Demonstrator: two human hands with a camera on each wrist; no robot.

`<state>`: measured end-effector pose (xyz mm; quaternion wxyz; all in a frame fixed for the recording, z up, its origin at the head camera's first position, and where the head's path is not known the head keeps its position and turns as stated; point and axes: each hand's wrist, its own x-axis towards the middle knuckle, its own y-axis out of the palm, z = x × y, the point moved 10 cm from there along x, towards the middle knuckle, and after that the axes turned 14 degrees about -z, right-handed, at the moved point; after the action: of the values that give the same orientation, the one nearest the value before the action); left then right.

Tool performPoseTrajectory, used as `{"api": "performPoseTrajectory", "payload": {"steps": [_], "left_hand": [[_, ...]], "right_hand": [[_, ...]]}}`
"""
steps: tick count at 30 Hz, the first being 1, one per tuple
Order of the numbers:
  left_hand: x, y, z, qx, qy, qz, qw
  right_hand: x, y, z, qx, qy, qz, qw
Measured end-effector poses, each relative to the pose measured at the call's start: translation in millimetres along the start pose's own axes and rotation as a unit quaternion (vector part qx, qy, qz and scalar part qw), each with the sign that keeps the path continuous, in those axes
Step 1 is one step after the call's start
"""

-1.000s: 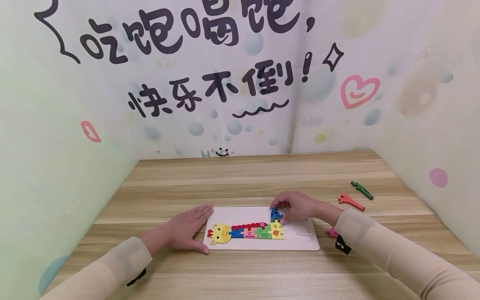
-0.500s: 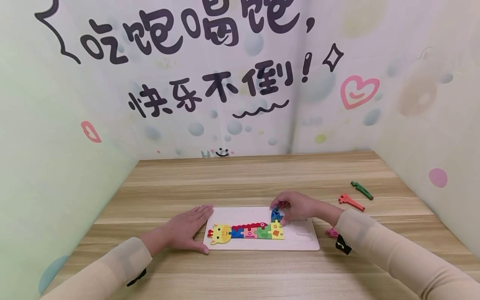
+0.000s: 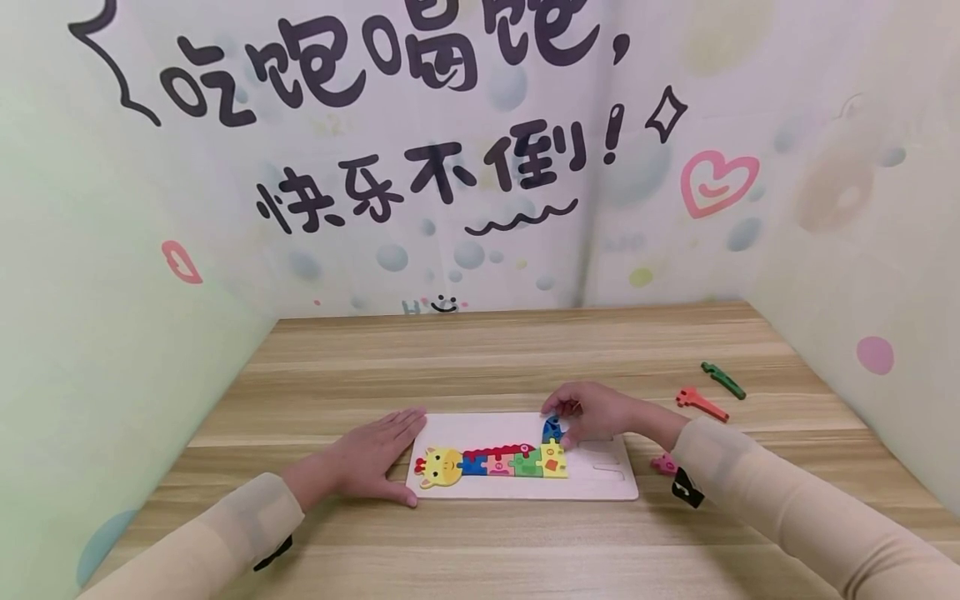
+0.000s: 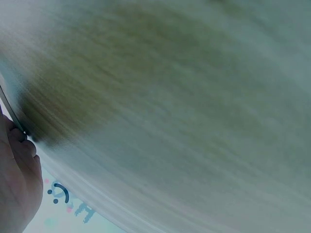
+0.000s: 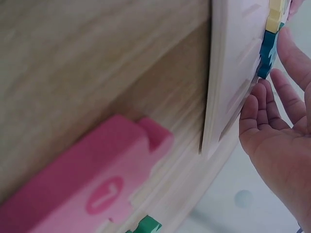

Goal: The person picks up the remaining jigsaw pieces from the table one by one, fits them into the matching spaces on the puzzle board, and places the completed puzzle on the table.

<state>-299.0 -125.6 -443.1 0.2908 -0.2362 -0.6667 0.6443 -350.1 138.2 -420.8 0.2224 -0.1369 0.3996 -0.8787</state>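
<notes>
A pale wooden puzzle board lies on the table with a giraffe's yellow head at its left end. Blue, pink, green and yellow neck and body pieces run rightward from the head, under a red mane strip. My left hand rests on the board's left end, fingers extended along the far corner and thumb at the near one. Between thumb and fingertips, my right hand pinches a blue puzzle piece beside the yellow piece's far edge. In the right wrist view this blue piece sits low against the board.
Right of the board, a pink puzzle piece lies partly behind the right wrist. Further back on the table are an orange piece and a green piece. A printed cloth wall stands behind the table.
</notes>
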Motion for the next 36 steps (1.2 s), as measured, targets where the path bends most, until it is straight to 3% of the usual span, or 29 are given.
{"api": "performPoseTrajectory", "payload": {"steps": [12,36], "left_hand": [[-0.1,-0.1,0.0,-0.003,-0.002,0.002,1.0000],[0.2,-0.9,-0.4,-0.005,0.005,-0.011,0.9999]], "right_hand": [[-1,-1.5,-1,-0.002,0.009,-0.001,1.000],[-10,-18.4,0,0.005,-0.021,-0.025,0.999]]}}
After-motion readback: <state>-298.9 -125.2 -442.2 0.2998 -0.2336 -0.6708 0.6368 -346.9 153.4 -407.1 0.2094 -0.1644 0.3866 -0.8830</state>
